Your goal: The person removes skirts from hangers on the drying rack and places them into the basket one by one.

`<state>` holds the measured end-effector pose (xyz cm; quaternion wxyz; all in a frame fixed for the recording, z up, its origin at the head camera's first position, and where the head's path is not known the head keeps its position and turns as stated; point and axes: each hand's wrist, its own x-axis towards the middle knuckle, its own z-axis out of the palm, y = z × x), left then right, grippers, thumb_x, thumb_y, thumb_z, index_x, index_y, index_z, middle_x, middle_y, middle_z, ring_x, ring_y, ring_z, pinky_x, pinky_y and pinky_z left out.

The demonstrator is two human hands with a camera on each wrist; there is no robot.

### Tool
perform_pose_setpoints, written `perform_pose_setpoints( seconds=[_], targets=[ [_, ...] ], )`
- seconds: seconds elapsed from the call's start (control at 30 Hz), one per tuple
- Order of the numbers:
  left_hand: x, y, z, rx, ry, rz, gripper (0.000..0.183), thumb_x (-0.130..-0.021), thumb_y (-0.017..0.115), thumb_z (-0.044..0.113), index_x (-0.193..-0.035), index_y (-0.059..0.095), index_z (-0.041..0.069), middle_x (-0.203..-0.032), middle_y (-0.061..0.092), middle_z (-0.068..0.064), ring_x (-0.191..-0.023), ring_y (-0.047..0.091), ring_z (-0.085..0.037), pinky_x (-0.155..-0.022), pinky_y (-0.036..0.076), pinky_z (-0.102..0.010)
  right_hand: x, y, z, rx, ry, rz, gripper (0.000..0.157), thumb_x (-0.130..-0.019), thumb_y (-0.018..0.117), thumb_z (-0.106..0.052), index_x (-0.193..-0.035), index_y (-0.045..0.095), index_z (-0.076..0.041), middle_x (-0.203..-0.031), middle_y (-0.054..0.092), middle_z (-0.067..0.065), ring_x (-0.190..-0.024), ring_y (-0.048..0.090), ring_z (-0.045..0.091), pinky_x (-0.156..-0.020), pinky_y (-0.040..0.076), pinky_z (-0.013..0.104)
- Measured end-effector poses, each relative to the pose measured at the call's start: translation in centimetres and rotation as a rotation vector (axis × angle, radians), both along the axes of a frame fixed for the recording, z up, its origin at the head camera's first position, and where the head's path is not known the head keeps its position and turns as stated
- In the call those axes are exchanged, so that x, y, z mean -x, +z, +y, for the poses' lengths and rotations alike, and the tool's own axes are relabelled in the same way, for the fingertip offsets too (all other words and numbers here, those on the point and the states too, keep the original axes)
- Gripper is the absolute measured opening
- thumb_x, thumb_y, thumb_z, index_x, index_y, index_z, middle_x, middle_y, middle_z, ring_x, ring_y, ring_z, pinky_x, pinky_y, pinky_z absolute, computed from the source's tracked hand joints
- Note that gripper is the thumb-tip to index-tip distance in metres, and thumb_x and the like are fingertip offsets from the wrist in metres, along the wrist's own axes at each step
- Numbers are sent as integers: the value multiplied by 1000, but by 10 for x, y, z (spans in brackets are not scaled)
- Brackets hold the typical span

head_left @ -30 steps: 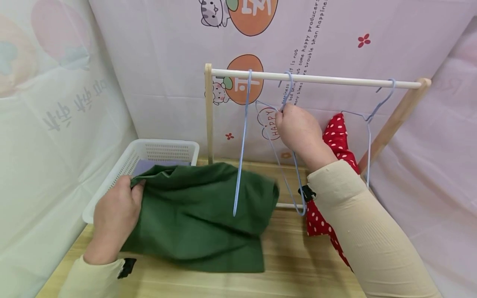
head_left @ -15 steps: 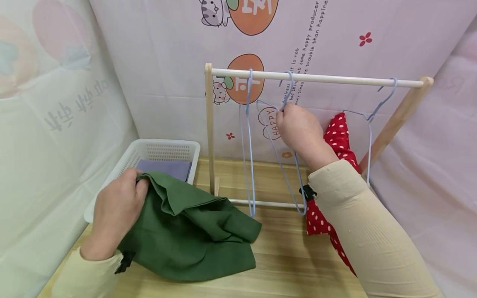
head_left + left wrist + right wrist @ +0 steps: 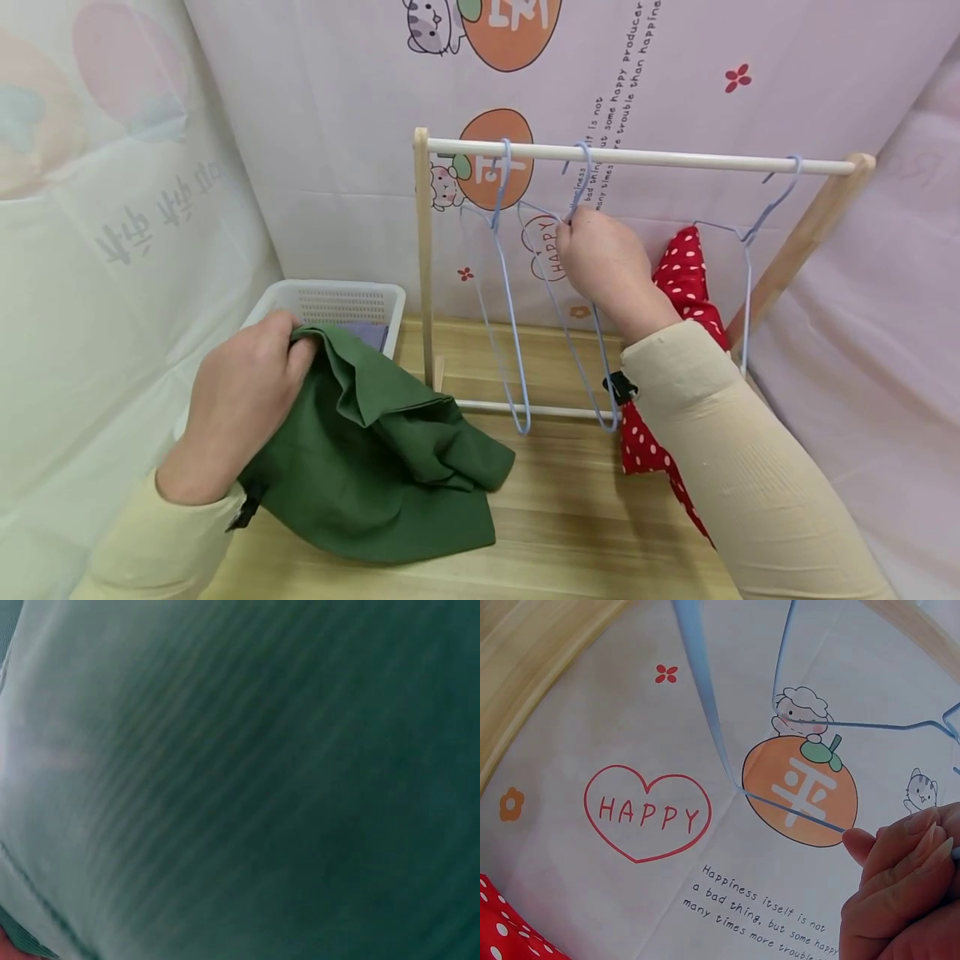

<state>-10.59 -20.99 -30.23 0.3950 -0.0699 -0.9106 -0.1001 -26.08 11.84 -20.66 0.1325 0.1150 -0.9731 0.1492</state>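
Observation:
My left hand (image 3: 247, 392) pinches the top edge of a green cloth garment (image 3: 375, 492) in the head view. The garment droops in folds over the wooden table, and its plain green fabric (image 3: 262, 780) fills the left wrist view. My right hand (image 3: 603, 258) grips a blue wire hanger (image 3: 567, 333) just below its hook, which sits over the white rail (image 3: 660, 157). In the right wrist view, the curled right fingers (image 3: 915, 877) hold the hanger's neck. A second blue hanger (image 3: 512, 325) hangs bare on the rail to the left.
A third blue hanger (image 3: 747, 275) bears a red polka-dot garment (image 3: 681, 262) at the right, partly behind my right arm. A white basket (image 3: 337, 292) with folded purple cloth (image 3: 369, 333) stands back left. Wooden posts (image 3: 423, 267) support the rail; printed white fabric (image 3: 337, 125) encloses the table.
The green garment has drawn left, away from the hangers, and sags into folds. My left hand has moved slightly up and right. The left hanger has swung round; my right hand keeps its place.

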Motion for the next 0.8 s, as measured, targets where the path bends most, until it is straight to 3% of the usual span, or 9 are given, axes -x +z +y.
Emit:
perform_pose_setpoints(
  seconds=[0.23, 0.6, 0.8],
  targets=[
    [1, 16, 6, 54, -49, 48, 16, -91, 58, 12, -77, 52, 9, -59, 46, -4, -47, 43, -21, -41, 35, -38, 0, 0, -1, -4, 0, 0, 36, -102, 32, -29, -106, 55, -2, -91, 60, 17, -80, 57, 34, -72, 48, 48],
    [0, 40, 16, 161, -92, 117, 21, -93, 54, 11, -73, 50, 8, -65, 50, -5, -53, 45, -20, -41, 33, -34, -1, 0, 0, 4, 7, 1, 35, -102, 32, -29, -98, 55, -3, -87, 59, 16, -78, 56, 33, -70, 47, 46],
    [-1, 53, 20, 219, -130, 158, 18, -89, 60, 7, -73, 52, 6, -62, 49, -6, -52, 46, -21, -39, 33, -35, -2, 0, 0, 6, 8, -2, 35, -102, 32, -30, -100, 55, -3, -86, 59, 15, -76, 56, 32, -67, 47, 44]
  ],
)
